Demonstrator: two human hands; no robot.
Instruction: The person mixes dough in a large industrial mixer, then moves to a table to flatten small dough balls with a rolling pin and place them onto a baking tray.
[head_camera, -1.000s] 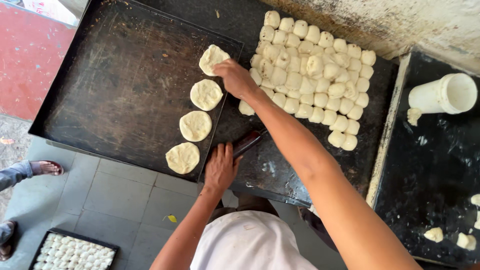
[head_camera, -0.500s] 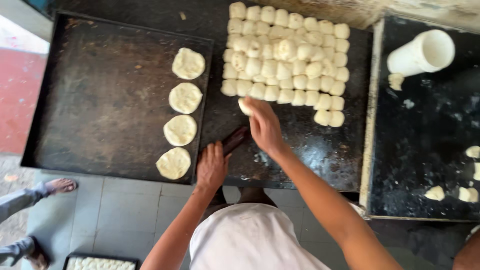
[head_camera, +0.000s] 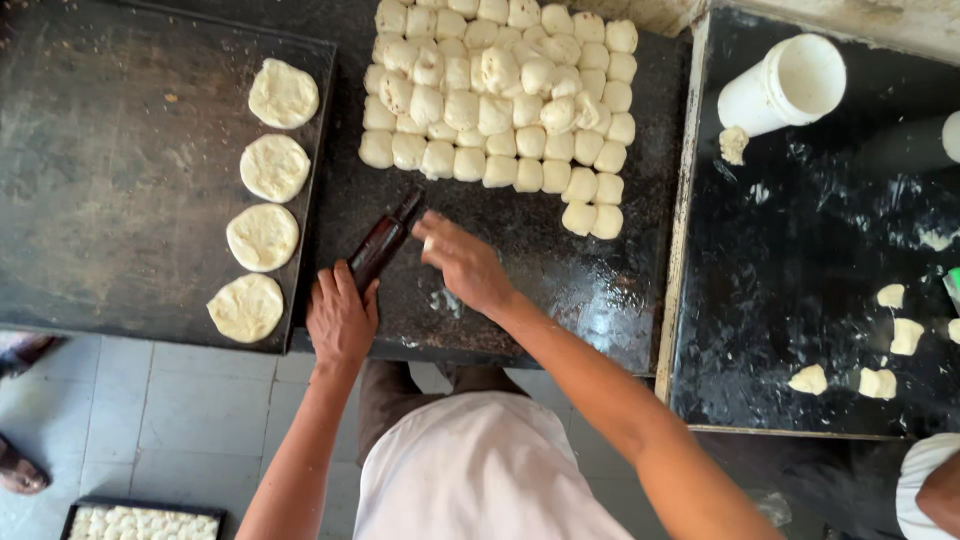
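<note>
Four flattened dough rounds (head_camera: 262, 200) seen from the head camera, lined up along the right edge of the dark tray (head_camera: 120, 170) at left. Left hand (head_camera: 340, 318) clenched around the near end of a dark rolling pin (head_camera: 384, 240), lying slantwise on the oily black slab (head_camera: 520, 270). Right hand (head_camera: 462, 262) just right of the pin's far end, blurred, grip impossible to tell. Raw dough balls (head_camera: 500, 100) massed beyond. Slick surface judged risky: pin likely to skid sideways.
</note>
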